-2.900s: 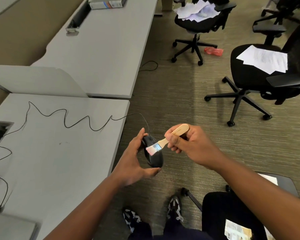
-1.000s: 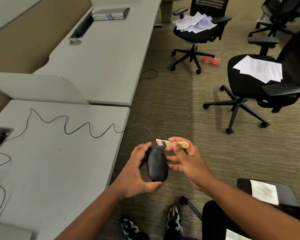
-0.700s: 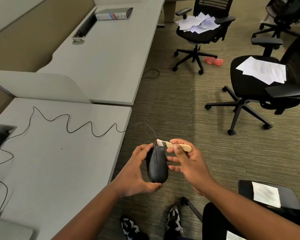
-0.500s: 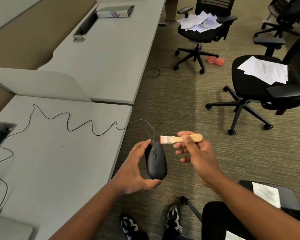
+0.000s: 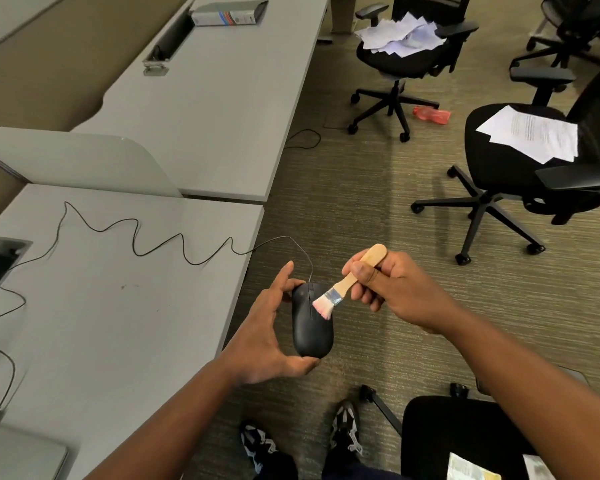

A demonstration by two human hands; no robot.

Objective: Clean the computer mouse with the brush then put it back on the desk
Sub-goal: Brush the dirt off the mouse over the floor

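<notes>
Mouse [image 5: 311, 322] gripped by left hand [image 5: 264, 336]; right hand [image 5: 394, 289] pinches brush [image 5: 347, 284].

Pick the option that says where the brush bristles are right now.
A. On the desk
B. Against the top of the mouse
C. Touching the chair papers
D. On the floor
B: the pink bristles of the brush, gripped by the right hand, rest on the black mouse held by the left hand.

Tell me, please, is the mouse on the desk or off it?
Off: the left hand holds the mouse beyond the desk edge, above the carpet.
</notes>
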